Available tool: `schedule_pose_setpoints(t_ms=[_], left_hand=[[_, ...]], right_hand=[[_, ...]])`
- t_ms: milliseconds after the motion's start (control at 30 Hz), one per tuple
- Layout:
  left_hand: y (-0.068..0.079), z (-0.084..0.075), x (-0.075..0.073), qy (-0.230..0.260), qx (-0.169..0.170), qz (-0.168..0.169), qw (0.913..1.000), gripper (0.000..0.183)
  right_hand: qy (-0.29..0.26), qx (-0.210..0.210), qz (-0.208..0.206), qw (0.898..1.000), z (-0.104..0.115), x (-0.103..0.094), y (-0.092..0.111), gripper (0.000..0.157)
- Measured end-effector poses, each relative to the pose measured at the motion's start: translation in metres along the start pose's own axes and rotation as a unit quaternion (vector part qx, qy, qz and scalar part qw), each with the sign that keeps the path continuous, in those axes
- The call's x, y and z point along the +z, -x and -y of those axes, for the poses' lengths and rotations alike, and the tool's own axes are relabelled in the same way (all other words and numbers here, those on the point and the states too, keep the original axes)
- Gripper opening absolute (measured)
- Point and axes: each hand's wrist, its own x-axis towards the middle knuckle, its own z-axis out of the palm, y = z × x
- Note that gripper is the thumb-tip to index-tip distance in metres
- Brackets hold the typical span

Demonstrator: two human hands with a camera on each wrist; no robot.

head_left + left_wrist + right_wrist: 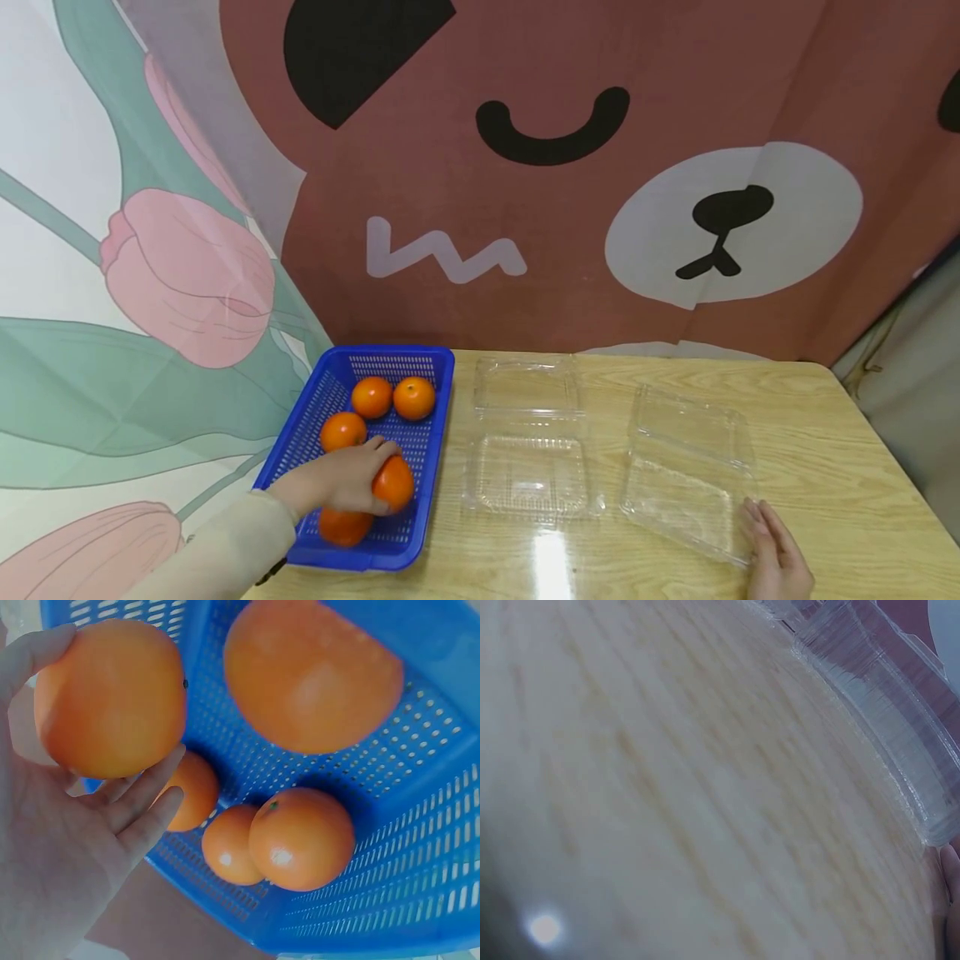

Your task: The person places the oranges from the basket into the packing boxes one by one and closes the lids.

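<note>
- Five oranges (pixel 372 397): four sit in the one blue basket (pixel 432 467), and one is in the left hand (pixel 348 477).
- Two clear boxes (pixel 531 475), both open, lie side by side on one table (pixel 832 450).
- The left arm reaches over the basket, fingers and thumb curved around its orange.
- The right hand (pixel 780 560) touches the right box's near right corner; I can't tell if it pinches.

A wood-grain table (pixel 832 475) carries a blue basket (pixel 433 483) and two clear plastic boxes (pixel 531 475) (pixel 686 500).
</note>
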Motion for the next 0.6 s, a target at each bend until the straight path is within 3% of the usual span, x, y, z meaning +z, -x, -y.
schedule_pose_setpoints(t_ms=[367, 600], left_hand=[[-0.002, -0.006, -0.024, 0.025, 0.012, -0.046, 0.9986, 0.071], [-0.002, -0.028, -0.050, 0.016, 0.028, -0.097, 0.9948, 0.070]], right_hand=[[-0.018, 0.004, -0.008, 1.000, 0.000, 0.000, -0.001, 0.032], [-0.015, 0.012, -0.010, 1.000, 0.002, 0.002, 0.000, 0.033]])
